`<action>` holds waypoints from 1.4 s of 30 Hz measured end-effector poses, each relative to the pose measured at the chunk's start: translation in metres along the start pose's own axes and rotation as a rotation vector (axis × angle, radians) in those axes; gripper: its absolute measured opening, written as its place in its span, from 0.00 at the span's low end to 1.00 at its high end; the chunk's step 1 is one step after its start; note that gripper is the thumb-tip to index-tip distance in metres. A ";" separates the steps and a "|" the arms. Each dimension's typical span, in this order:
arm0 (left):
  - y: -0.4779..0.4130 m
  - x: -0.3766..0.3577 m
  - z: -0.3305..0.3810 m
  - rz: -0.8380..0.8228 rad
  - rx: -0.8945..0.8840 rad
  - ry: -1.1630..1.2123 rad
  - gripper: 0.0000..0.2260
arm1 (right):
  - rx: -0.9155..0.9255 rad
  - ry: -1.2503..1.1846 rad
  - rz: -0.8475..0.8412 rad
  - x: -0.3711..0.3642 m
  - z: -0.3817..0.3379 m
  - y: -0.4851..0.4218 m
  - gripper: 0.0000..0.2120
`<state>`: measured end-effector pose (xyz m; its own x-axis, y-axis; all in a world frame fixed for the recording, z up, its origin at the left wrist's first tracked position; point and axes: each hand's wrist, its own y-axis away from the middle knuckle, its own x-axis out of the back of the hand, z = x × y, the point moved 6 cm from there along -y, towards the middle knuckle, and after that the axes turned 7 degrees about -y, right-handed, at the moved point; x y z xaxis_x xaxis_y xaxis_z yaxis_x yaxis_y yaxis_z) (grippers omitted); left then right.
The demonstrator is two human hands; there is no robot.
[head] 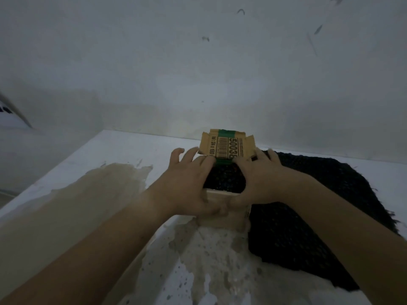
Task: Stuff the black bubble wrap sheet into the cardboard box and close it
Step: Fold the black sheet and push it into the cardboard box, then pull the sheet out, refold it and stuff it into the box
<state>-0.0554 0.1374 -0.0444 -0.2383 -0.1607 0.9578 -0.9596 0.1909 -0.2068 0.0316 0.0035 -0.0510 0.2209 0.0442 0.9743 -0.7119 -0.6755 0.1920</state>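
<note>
Dim light. A pale wall (198, 62) is running behind everything.

Far out from the left hand, the counter (72, 194) is showing a broad worn tan patch where the white coat is peeling. More flecked wear is lying below the wrists.

The left hand (189, 183) is gripping the left side of the box (222, 213). Its fingers are spreading and curling over the left rim, and its thumb is pressing the near wall.

Between the two hands the box is sitting on the counter with its top open. Bubble wrap (224, 179), black and glinting, is filling the opening right up to the rim. Just beyond the fingertips the lid (226, 143) is standing up at the far edge, showing a barcode label, large printed digits and a green strip.

The right hand (259, 179) is gripping the right side of the box, fingers curling over the right rim, thumb meeting the near wall close to the left thumb.

Right of the right hand, a black sheet (312, 205) is spreading over the counter and passing under the forearm, its edge touching the box's right wall. Cannot tell whether it is joining the wrap inside.
</note>
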 end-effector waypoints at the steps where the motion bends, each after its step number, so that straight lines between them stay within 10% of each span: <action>1: -0.004 -0.003 -0.001 -0.042 0.013 0.003 0.49 | -0.010 -0.009 -0.044 -0.005 0.000 -0.003 0.57; 9: -0.035 -0.015 0.009 -0.297 0.003 -0.028 0.54 | -0.077 -0.033 -0.127 -0.012 -0.006 -0.006 0.53; 16: -0.011 0.006 0.012 -0.099 0.033 0.088 0.56 | 0.177 -0.336 0.403 0.016 0.005 0.051 0.47; 22: 0.023 0.044 0.060 0.340 -0.111 0.330 0.19 | -0.048 -0.401 0.222 -0.027 0.079 0.100 0.43; 26: 0.037 0.025 0.119 0.271 -0.222 0.563 0.03 | -0.130 -0.367 0.035 -0.072 0.111 0.120 0.48; 31: 0.030 -0.037 0.147 -0.065 0.045 0.719 0.12 | -0.093 -0.393 0.132 -0.092 0.125 0.132 0.41; 36: 0.015 -0.045 0.149 -0.098 0.298 0.845 0.15 | -0.010 -0.464 0.384 -0.085 0.122 0.141 0.08; 42: 0.002 -0.035 0.153 -0.110 0.492 1.100 0.36 | -0.019 -0.630 0.652 -0.058 0.109 0.166 0.07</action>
<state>-0.0719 -0.0047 -0.1086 -0.1268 0.8026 0.5829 -0.9780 -0.1994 0.0617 -0.0263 -0.1913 -0.0890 0.0899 -0.7576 0.6465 -0.8334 -0.4126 -0.3677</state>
